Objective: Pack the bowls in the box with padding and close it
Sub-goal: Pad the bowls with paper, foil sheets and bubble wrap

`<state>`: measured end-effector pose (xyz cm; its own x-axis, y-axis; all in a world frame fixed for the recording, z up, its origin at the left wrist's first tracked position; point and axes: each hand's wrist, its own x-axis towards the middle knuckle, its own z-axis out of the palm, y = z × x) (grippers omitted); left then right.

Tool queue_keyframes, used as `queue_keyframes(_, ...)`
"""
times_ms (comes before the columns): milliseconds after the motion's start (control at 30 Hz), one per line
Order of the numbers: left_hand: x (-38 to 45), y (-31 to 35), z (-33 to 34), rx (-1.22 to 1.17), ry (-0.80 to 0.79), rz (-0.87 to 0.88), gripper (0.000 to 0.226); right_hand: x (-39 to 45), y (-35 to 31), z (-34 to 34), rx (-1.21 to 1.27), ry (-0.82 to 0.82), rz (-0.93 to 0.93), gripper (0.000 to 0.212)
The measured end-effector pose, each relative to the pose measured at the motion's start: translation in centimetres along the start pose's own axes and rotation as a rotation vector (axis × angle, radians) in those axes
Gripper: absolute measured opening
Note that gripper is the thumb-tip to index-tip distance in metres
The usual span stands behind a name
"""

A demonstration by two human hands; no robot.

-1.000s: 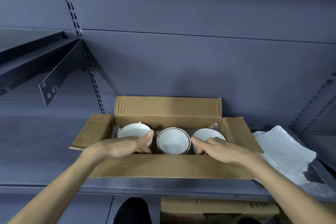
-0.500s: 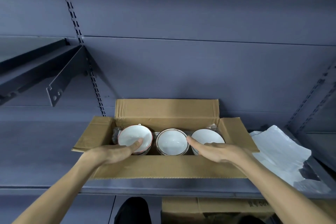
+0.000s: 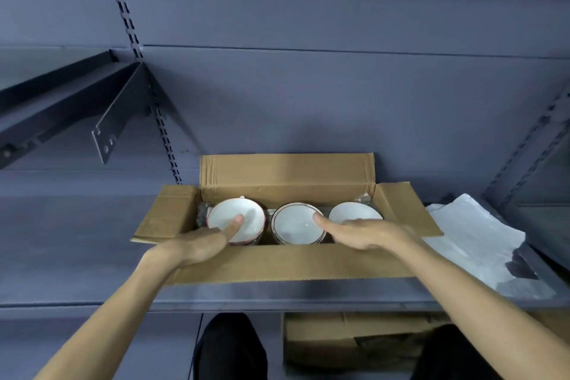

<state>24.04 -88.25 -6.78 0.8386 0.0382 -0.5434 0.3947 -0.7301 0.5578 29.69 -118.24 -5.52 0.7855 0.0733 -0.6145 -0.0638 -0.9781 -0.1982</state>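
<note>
Bowls point(image 3: 297, 222) sit rim-to-rim in box point(image 3: 290, 262); left hand point(image 3: 200, 245), right hand point(image 3: 367, 233) flat, empty. Unpadded gaps risk chipping.

You stood facing a dark blue-grey back wall point(image 3: 308, 95) of metal shelving. A slotted upright point(image 3: 135, 49) ran up at eleven o'clock, carrying a dark bracket point(image 3: 123, 114) and an upper shelf point(image 3: 46, 108) at nine o'clock. The lower shelf point(image 3: 77, 241) stretched across at centre.

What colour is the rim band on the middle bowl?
Dark brownish with a gold-like line, on a white middle bowl; head view.
</note>
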Motion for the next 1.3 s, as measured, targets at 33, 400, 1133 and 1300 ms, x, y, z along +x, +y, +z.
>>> queue_keyframes(33, 0.1, 0.1, -0.1, 0.049, 0.016, 0.025, 0.093, 0.3, 0.2, 0.0, -0.031, 0.045, -0.018, 0.111)
queue_keyframes(400, 3.7, 6.8, -0.8, 0.201, 0.341, 0.522, 0.038, 3.0, 4.2, -0.8, -0.057, 0.588, -0.475, 0.053)
queue_keyframes(1133, 6.4, 10.0, 1.5, 0.325, -0.27, 0.602, 0.02, 5.2, 4.8, -3.9, 0.088, -0.12, -0.732, 0.025)
queue_keyframes(1300, 4.8, 5.2, 0.5, 0.245, -0.292, 0.509, 0.021, 4.3, 4.5, -2.1, 0.027, -0.125, -0.735, 0.026)
